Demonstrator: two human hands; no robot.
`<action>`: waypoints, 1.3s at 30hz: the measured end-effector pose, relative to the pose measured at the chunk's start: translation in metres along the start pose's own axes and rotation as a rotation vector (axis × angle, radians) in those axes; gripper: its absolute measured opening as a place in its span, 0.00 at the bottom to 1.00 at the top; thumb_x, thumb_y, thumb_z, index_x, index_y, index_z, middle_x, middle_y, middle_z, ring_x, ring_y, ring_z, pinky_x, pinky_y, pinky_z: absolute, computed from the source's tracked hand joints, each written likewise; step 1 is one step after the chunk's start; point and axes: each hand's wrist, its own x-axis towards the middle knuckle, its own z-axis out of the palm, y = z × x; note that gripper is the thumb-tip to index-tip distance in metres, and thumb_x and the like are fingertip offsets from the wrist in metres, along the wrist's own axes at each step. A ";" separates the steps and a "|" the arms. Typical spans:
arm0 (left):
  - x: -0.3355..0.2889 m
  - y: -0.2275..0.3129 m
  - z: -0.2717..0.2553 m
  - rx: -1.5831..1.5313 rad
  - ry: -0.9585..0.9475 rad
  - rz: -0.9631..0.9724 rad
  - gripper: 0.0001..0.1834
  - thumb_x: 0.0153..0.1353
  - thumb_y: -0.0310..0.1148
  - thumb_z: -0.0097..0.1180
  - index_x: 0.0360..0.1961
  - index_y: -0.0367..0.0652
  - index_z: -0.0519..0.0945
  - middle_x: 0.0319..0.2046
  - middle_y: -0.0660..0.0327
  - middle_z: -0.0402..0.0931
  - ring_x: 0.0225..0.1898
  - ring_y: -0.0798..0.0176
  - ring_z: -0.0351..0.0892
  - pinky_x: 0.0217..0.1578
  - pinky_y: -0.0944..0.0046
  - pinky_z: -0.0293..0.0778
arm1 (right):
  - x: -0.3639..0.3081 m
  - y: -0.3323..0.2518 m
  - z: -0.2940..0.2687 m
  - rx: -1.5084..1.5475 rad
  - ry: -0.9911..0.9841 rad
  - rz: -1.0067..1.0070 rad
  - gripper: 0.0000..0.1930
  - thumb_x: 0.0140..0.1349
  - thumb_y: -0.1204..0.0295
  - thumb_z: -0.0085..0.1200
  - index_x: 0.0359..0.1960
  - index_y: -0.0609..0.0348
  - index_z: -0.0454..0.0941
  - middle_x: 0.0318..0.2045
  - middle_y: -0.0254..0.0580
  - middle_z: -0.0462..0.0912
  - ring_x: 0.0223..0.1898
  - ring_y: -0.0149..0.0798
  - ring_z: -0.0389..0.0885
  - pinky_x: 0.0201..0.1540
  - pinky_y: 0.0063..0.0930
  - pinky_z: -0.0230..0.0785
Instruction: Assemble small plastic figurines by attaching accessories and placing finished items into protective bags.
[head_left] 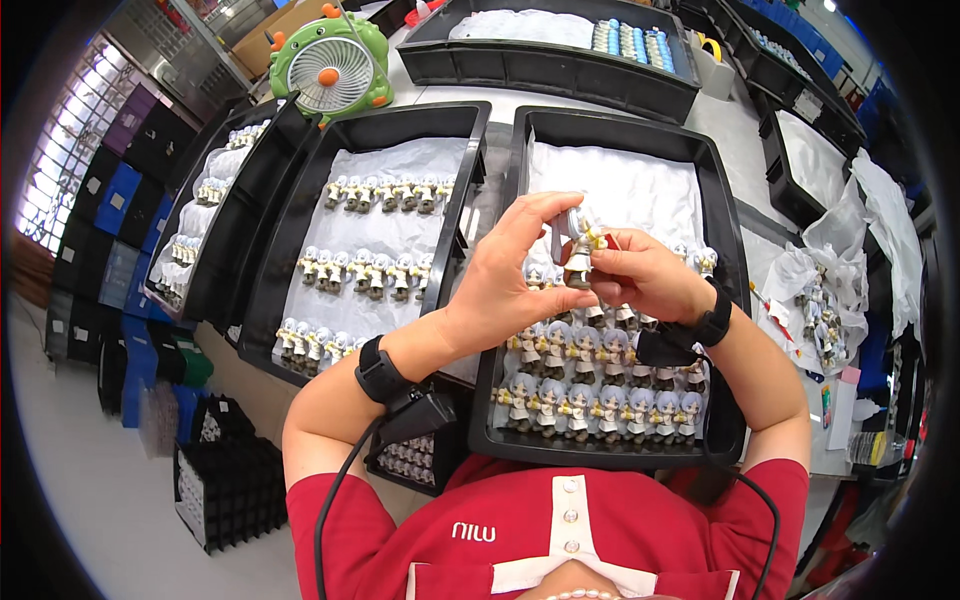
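A small figurine [579, 262] with pale hair, a white outfit and dark boots stands upright between my two hands, above a black tray [738, 300]. My left hand [503, 272] holds it with fingers at its head and thumb near its feet. From the other side, my right hand [650, 276] has its fingers closed against the figurine's body; the fingertips are partly hidden. Below, several like figurines [583, 397] lie in rows on the white sheet [620, 170] in the tray. My hands and forearms cover part of those rows.
At left, a second black tray [473, 165] holds three rows of figurines, beside a tilted tray [235, 235]. Behind them stand a green fan [330, 76] and a long black tray [545, 75]. Plastic-wrapped figurines [826, 325] lie at right. Cables hang from my wristbands [381, 372].
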 end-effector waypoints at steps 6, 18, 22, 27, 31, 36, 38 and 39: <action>-0.001 -0.002 0.003 0.020 -0.001 0.001 0.40 0.37 0.33 0.72 0.54 0.39 0.68 0.47 0.53 0.69 0.48 0.56 0.70 0.48 0.61 0.68 | 0.002 0.003 -0.003 0.026 -0.060 0.109 0.16 0.63 0.71 0.44 0.50 0.65 0.70 0.27 0.31 0.73 0.22 0.21 0.63 0.22 0.15 0.54; -0.004 -0.004 0.005 0.093 -0.040 -0.033 0.42 0.39 0.38 0.72 0.57 0.41 0.67 0.50 0.56 0.69 0.50 0.61 0.70 0.48 0.62 0.68 | 0.004 0.006 -0.004 0.158 -0.131 0.153 0.15 0.62 0.76 0.43 0.51 0.66 0.69 0.39 0.37 0.77 0.23 0.19 0.65 0.20 0.10 0.54; -0.003 0.000 0.004 0.065 -0.056 -0.084 0.42 0.39 0.37 0.72 0.57 0.41 0.67 0.50 0.56 0.69 0.50 0.60 0.70 0.48 0.62 0.68 | 0.002 0.003 0.005 0.166 -0.030 0.123 0.14 0.62 0.78 0.41 0.49 0.65 0.69 0.38 0.40 0.77 0.23 0.20 0.66 0.20 0.11 0.55; -0.003 0.000 0.005 0.070 -0.041 -0.027 0.41 0.39 0.35 0.72 0.56 0.41 0.68 0.49 0.55 0.69 0.50 0.58 0.70 0.49 0.62 0.68 | 0.003 0.005 -0.003 0.159 -0.066 0.066 0.15 0.59 0.78 0.41 0.48 0.66 0.68 0.37 0.39 0.78 0.23 0.21 0.70 0.21 0.15 0.59; -0.004 0.002 0.008 0.007 -0.024 -0.049 0.41 0.38 0.33 0.72 0.56 0.41 0.68 0.49 0.54 0.68 0.51 0.57 0.70 0.49 0.62 0.68 | 0.004 0.008 -0.005 0.192 0.004 0.071 0.10 0.62 0.77 0.41 0.44 0.62 0.70 0.27 0.37 0.76 0.22 0.22 0.69 0.21 0.14 0.58; -0.004 0.001 0.007 0.032 -0.031 -0.054 0.41 0.38 0.33 0.72 0.56 0.41 0.68 0.49 0.54 0.69 0.51 0.56 0.70 0.50 0.62 0.68 | 0.004 0.005 0.000 0.226 0.040 0.052 0.08 0.62 0.77 0.41 0.41 0.61 0.70 0.26 0.36 0.75 0.22 0.22 0.70 0.21 0.13 0.58; -0.004 0.001 0.007 0.050 -0.035 -0.039 0.40 0.38 0.33 0.72 0.56 0.41 0.68 0.49 0.54 0.69 0.51 0.56 0.70 0.50 0.62 0.68 | 0.003 0.005 -0.001 0.213 0.055 0.048 0.07 0.62 0.78 0.41 0.40 0.61 0.70 0.26 0.36 0.75 0.22 0.22 0.69 0.21 0.14 0.58; -0.003 0.002 0.006 0.060 -0.049 -0.026 0.40 0.39 0.31 0.71 0.55 0.40 0.67 0.48 0.53 0.67 0.50 0.55 0.70 0.46 0.62 0.73 | 0.004 0.006 -0.002 0.214 0.057 0.049 0.07 0.62 0.78 0.41 0.40 0.61 0.70 0.26 0.36 0.75 0.22 0.22 0.69 0.21 0.14 0.58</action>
